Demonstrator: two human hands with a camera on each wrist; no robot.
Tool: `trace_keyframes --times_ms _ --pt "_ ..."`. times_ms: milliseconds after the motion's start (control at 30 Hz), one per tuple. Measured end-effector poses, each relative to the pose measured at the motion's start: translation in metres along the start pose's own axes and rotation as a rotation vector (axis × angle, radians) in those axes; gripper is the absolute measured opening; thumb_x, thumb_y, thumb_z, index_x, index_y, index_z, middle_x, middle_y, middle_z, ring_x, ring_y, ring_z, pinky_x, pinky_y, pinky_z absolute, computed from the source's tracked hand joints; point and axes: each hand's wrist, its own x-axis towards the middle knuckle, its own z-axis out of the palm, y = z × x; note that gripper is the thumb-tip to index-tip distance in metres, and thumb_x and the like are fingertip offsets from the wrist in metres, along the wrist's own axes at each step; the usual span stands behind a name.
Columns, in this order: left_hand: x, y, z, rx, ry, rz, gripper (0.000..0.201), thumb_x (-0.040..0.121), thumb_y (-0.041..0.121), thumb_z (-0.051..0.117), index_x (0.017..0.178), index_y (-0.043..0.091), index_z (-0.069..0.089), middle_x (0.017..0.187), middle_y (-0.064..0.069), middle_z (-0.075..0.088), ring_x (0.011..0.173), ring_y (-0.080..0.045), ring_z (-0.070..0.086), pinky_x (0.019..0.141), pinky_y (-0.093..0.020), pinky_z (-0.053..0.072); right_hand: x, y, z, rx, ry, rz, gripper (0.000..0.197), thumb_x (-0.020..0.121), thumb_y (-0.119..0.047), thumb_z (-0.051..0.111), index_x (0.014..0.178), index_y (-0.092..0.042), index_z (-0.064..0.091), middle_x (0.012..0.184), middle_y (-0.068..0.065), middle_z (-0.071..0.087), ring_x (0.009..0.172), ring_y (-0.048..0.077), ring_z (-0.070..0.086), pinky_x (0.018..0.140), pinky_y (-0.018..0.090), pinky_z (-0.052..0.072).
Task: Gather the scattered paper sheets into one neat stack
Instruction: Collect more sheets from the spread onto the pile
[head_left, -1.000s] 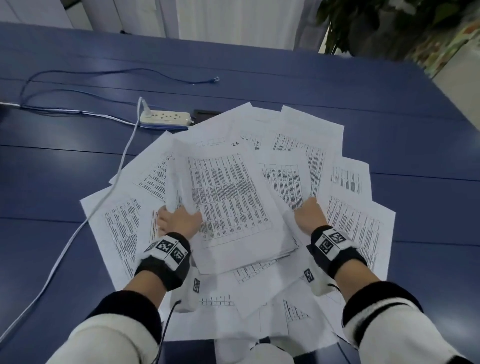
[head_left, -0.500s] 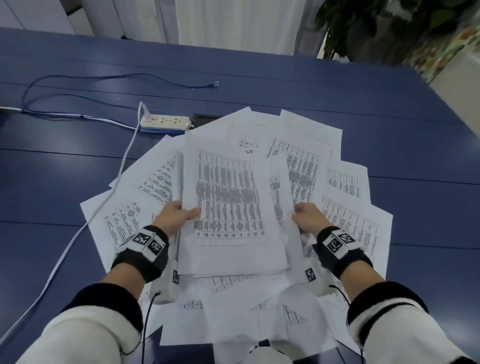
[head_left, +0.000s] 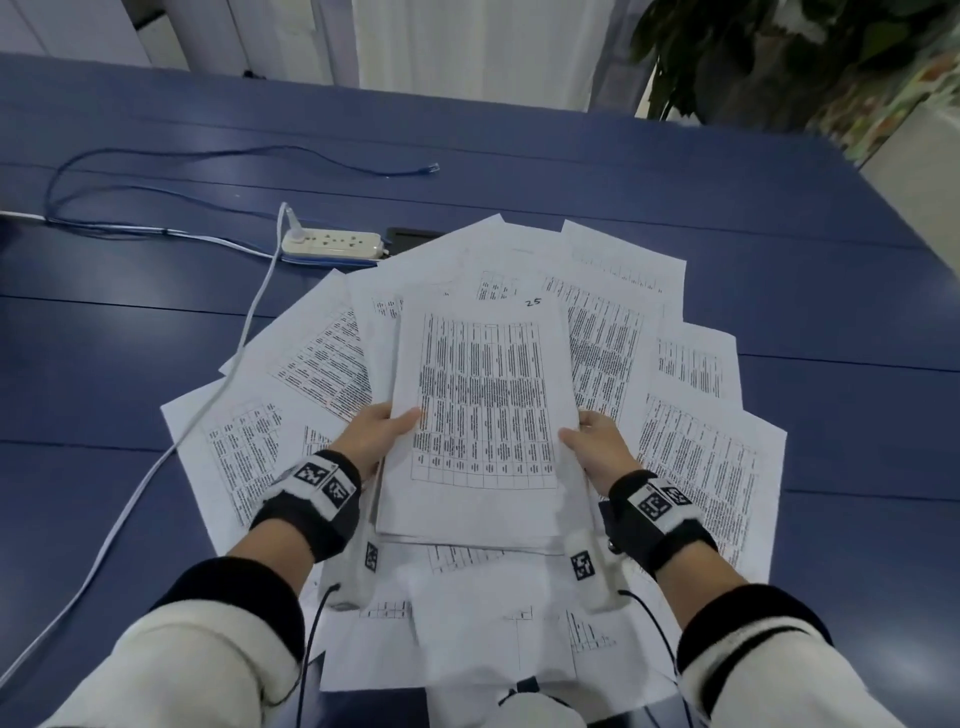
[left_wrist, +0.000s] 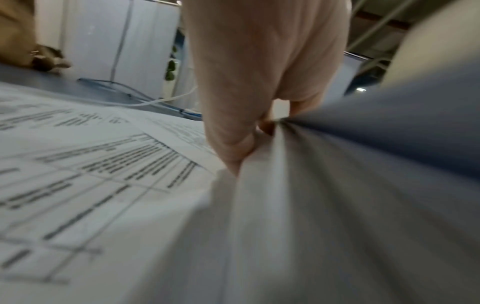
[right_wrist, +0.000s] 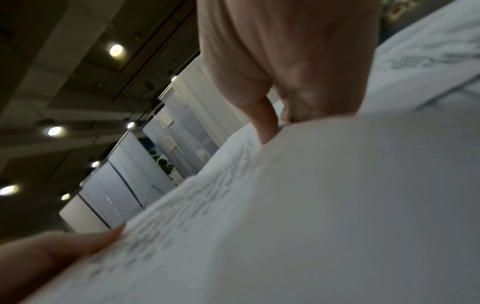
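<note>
A squared bundle of printed sheets (head_left: 480, 410) is lifted and tilted toward me above the blue table (head_left: 779, 249). My left hand (head_left: 382, 434) grips its left edge, thumb on top. My right hand (head_left: 592, 441) grips the right edge the same way. The left wrist view shows the left hand's fingers (left_wrist: 233, 131) pinching the edges of the bundle (left_wrist: 337, 205). In the right wrist view the right hand's thumb (right_wrist: 265, 123) presses on the top sheet (right_wrist: 311, 205). Several loose printed sheets (head_left: 696, 452) lie fanned out on the table under and around the bundle.
A white power strip (head_left: 332, 243) sits just beyond the sheets at the back left, with a white cable (head_left: 156, 467) running toward me over the leftmost sheets. A thin blue cable (head_left: 208, 156) loops farther back. A potted plant (head_left: 753, 57) stands past the table's far right corner.
Both hands have squared the top sheets into one bundle, turned it straight and raised it off the pile; the thumbs now sit on its top face.
</note>
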Motion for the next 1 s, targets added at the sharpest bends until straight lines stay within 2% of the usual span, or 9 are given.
trace_keyframes --times_ms 167,300,367,433,567,700,767,900,1000 --pt "-0.009 0.004 0.021 0.081 0.06 0.081 0.067 0.091 0.031 0.054 0.146 0.011 0.022 0.148 -0.006 0.034 0.136 -0.026 0.035 0.113 -0.046 0.028 0.003 -0.008 0.011 0.054 0.066 0.009 0.032 0.091 0.003 0.042 0.122 -0.003 0.045 0.109 0.009 0.055 0.087 0.019 0.053 0.066 0.023 0.044" --pt "-0.005 -0.002 0.007 -0.013 0.131 0.003 0.044 0.098 0.022 0.042 0.137 0.002 0.04 0.141 -0.009 0.045 0.128 -0.027 0.044 0.11 -0.04 0.033 0.006 -0.002 -0.002 0.036 0.09 0.024 0.041 0.088 0.007 0.041 0.127 -0.002 0.048 0.121 0.013 0.058 0.099 0.025 0.057 0.083 0.032 0.047" --pt "-0.002 -0.004 0.002 -0.053 0.122 -0.006 0.037 0.096 0.011 0.038 0.129 0.001 0.052 0.122 -0.01 0.06 0.098 -0.019 0.06 0.088 -0.036 0.049 0.004 -0.004 -0.006 0.02 0.071 0.02 0.042 0.09 0.003 0.043 0.131 -0.003 0.046 0.123 0.011 0.055 0.103 0.025 0.055 0.085 0.031 0.045" --pt "-0.003 0.001 0.003 -0.038 0.083 -0.011 0.037 0.093 0.006 0.035 0.117 0.003 0.062 0.095 -0.002 0.065 0.068 -0.011 0.058 0.061 -0.027 0.046 0.003 -0.007 -0.007 0.014 0.061 -0.007 0.043 0.094 -0.006 0.045 0.136 -0.006 0.04 0.13 0.01 0.051 0.113 0.025 0.052 0.089 0.029 0.039" --pt "-0.008 0.014 0.008 -0.021 -0.007 -0.03 0.033 0.095 0.019 0.038 0.099 0.006 0.067 0.118 -0.019 0.063 0.111 -0.036 0.058 0.101 -0.05 0.043 0.005 -0.007 -0.008 0.004 0.07 -0.041 0.045 0.095 -0.007 0.043 0.139 -0.008 0.037 0.133 0.011 0.05 0.11 0.028 0.055 0.085 0.03 0.045" --pt "-0.002 0.011 0.012 -0.026 0.091 -0.045 0.069 0.092 0.062 0.027 0.114 0.005 0.059 0.114 -0.018 0.061 0.104 -0.028 0.059 0.098 -0.04 0.044 0.008 -0.002 -0.008 0.024 0.077 -0.019 0.045 0.091 0.003 0.045 0.135 -0.008 0.041 0.108 0.013 0.059 0.09 0.027 0.058 0.09 0.043 0.049" --pt "0.0 0.009 0.014 0.07 0.124 0.016 0.044 0.093 0.046 0.045 0.097 0.004 0.06 0.088 -0.014 0.062 0.076 -0.021 0.058 0.075 -0.029 0.047 0.008 -0.001 -0.009 0.047 0.058 -0.018 0.044 0.092 0.002 0.044 0.134 -0.007 0.042 0.107 0.008 0.057 0.09 0.024 0.056 0.089 0.041 0.049" --pt "0.001 0.009 0.013 -0.029 -0.023 0.0 0.026 0.084 0.006 0.063 0.11 0.0 0.06 0.097 -0.01 0.066 0.084 -0.027 0.064 0.077 -0.033 0.055 0.01 0.0 -0.011 0.069 0.061 0.008 0.04 0.093 0.002 0.041 0.131 -0.004 0.046 0.122 0.008 0.055 0.105 0.024 0.054 0.092 0.033 0.042" --pt "-0.004 0.01 0.005 -0.126 -0.134 -0.081 0.011 0.076 -0.008 0.059 0.085 -0.001 0.058 0.078 -0.011 0.061 0.071 -0.026 0.058 0.061 -0.031 0.052 0.014 0.005 -0.014 0.172 0.064 0.056 0.036 0.092 0.0 0.046 0.128 -0.002 0.05 0.125 0.011 0.057 0.107 0.023 0.055 0.099 0.034 0.042"
